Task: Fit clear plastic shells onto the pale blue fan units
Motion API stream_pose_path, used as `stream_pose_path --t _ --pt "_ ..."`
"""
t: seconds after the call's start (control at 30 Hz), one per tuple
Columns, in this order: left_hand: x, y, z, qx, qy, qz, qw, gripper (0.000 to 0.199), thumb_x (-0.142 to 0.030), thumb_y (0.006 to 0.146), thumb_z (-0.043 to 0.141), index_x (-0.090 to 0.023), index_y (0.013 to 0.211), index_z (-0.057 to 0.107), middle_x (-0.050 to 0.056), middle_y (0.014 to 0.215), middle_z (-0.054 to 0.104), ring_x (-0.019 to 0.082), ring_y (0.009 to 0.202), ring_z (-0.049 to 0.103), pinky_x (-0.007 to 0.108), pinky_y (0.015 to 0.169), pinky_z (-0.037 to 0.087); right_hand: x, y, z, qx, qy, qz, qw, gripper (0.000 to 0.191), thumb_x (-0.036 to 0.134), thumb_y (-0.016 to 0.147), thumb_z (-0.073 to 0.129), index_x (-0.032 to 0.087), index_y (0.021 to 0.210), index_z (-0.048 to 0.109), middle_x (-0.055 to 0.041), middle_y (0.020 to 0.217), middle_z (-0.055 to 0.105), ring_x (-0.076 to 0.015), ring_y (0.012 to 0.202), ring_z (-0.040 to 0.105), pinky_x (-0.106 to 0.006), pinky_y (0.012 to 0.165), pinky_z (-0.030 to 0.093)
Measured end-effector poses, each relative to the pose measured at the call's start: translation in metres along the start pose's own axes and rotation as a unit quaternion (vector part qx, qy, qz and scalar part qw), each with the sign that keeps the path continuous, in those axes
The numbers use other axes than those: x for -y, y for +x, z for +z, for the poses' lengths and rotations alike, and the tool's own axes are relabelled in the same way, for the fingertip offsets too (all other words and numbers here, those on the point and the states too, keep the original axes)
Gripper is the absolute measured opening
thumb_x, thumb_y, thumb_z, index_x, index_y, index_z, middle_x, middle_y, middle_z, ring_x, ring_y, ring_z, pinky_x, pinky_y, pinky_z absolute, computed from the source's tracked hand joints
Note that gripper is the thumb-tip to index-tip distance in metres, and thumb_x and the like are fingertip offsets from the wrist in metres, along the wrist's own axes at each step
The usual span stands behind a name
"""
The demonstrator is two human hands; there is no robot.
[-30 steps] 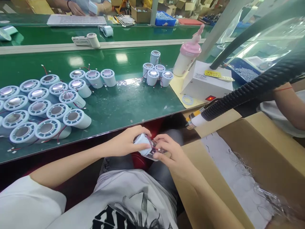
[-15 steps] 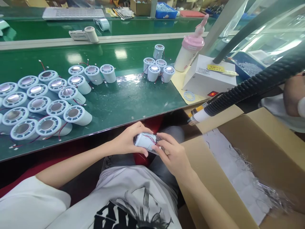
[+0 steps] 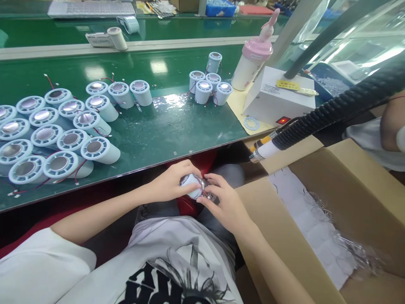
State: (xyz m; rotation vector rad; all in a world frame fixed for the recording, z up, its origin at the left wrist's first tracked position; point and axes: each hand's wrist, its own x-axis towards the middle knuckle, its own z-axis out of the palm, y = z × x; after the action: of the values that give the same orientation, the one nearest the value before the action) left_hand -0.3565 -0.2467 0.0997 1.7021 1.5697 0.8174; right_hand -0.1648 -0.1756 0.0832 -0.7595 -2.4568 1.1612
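Note:
A light blue cylinder (image 3: 191, 185) with red and dark wires is held between both hands above my lap, below the table's front edge. My left hand (image 3: 179, 179) wraps round its left end, thumb across the near side. At the right end, the fingers of my right hand (image 3: 220, 196) pinch clear film and wires around the cylinder. Many similar blue cylinders (image 3: 60, 164) stand grouped at the left of the green table (image 3: 152, 143). Several more (image 3: 203, 91) form a small cluster near its middle.
An open cardboard box (image 3: 281, 236) with clear film inside lies at the right. Over it hangs a black ribbed hose (image 3: 319, 124). A white device (image 3: 278, 99) and a pink-topped bottle (image 3: 252, 61) stand at the table's right. Another person's arm (image 3: 392, 122) shows far right.
My fingers have shifted over the cylinder, which is now more covered, with my left thumb further across it. The view has tilted slightly, so the table items appear higher and further left.

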Motion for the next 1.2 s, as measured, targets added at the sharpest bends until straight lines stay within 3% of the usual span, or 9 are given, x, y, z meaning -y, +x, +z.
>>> stream_pose_path --t 0.1,0.23,0.33,0.43,0.63,0.73,0.83,0.9,1.2 --pt "0.006 0.000 0.001 -0.028 -0.030 -0.002 0.999 0.040 -0.040 0.075 0.072 -0.018 0.107 0.062 0.005 0.097 0.059 0.017 0.088 0.056 0.029 0.080 0.045 0.001 0.001 0.002 -0.011 0.039 0.017 0.999 0.009 0.029 0.085 0.062 0.020 0.085 0.066 -0.0125 0.124 0.056 -0.0238 0.101 0.062 -0.039 0.085 0.053" --pt "0.020 -0.002 0.003 -0.014 -0.042 0.020 0.999 0.061 -0.048 0.061 0.080 -0.021 0.113 0.063 0.005 0.099 0.053 0.019 0.090 0.054 0.032 0.083 0.047 0.001 0.001 0.002 -0.039 0.138 0.033 0.989 0.022 0.032 0.079 0.067 0.019 0.065 0.058 -0.0091 0.106 0.058 -0.0204 0.090 0.062 -0.032 0.072 0.055" --pt "0.032 -0.005 0.006 -0.007 -0.017 0.065 0.998 0.065 -0.047 0.057 0.083 -0.022 0.115 0.065 0.009 0.107 0.047 0.024 0.102 0.051 0.039 0.090 0.047 0.000 0.002 0.002 -0.062 0.183 0.068 0.979 0.030 0.033 0.083 0.061 0.018 0.058 0.054 -0.0069 0.095 0.057 -0.0168 0.079 0.061 -0.027 0.061 0.053" --pt "0.037 -0.007 0.008 0.007 -0.023 0.076 0.997 0.068 -0.044 0.058 0.083 -0.022 0.119 0.063 0.015 0.125 0.044 0.031 0.119 0.046 0.045 0.099 0.044 -0.003 0.003 0.003 -0.077 0.203 0.098 0.971 0.031 0.032 0.083 0.060 0.018 0.055 0.056 -0.0072 0.092 0.059 -0.0190 0.084 0.062 -0.027 0.062 0.053" --pt "0.023 -0.007 0.007 0.076 -0.210 -0.028 0.974 0.068 -0.034 0.070 0.077 -0.021 0.131 0.051 0.013 0.127 0.057 0.025 0.113 0.058 0.039 0.091 0.053 -0.008 0.006 -0.005 -0.103 0.337 0.133 0.926 0.026 0.038 0.079 0.067 0.020 0.061 0.066 -0.0075 0.095 0.067 -0.0231 0.089 0.067 -0.033 0.064 0.059" --pt "0.019 -0.006 0.011 0.043 -0.304 -0.085 0.948 0.066 -0.031 0.070 0.077 -0.020 0.129 0.051 0.012 0.127 0.058 0.022 0.105 0.062 0.035 0.087 0.054 -0.010 0.005 -0.014 -0.038 0.275 0.050 0.959 0.016 0.036 0.073 0.075 0.023 0.082 0.073 -0.0097 0.118 0.066 -0.0292 0.111 0.062 -0.042 0.083 0.058" --pt "0.017 -0.008 0.015 0.028 -0.369 -0.110 0.923 0.063 -0.031 0.072 0.076 -0.021 0.129 0.050 0.012 0.125 0.058 0.020 0.096 0.064 0.031 0.077 0.057 -0.012 0.000 -0.022 -0.002 0.128 -0.055 0.990 0.035 0.024 0.075 0.074 0.025 0.110 0.067 -0.0101 0.135 0.057 -0.0283 0.124 0.054 -0.045 0.101 0.048" --pt "0.016 -0.010 0.014 0.043 -0.382 -0.108 0.917 0.065 -0.032 0.073 0.075 -0.023 0.131 0.048 0.012 0.126 0.057 0.019 0.092 0.064 0.028 0.069 0.057 -0.013 -0.004 -0.024 -0.004 0.082 -0.092 0.992 0.034 0.019 0.080 0.069 0.025 0.113 0.062 -0.0100 0.136 0.056 -0.0259 0.124 0.054 -0.044 0.103 0.046" --pt "0.003 -0.017 0.001 0.061 -0.278 -0.008 0.959 0.076 -0.024 0.069 0.079 -0.028 0.137 0.046 0.011 0.138 0.051 0.027 0.122 0.054 0.039 0.097 0.050 -0.009 -0.011 -0.030 0.041 0.199 -0.002 0.979 0.040 0.033 0.078 0.074 0.025 0.112 0.056 -0.0096 0.123 0.062 -0.0289 0.118 0.059 -0.043 0.092 0.056"
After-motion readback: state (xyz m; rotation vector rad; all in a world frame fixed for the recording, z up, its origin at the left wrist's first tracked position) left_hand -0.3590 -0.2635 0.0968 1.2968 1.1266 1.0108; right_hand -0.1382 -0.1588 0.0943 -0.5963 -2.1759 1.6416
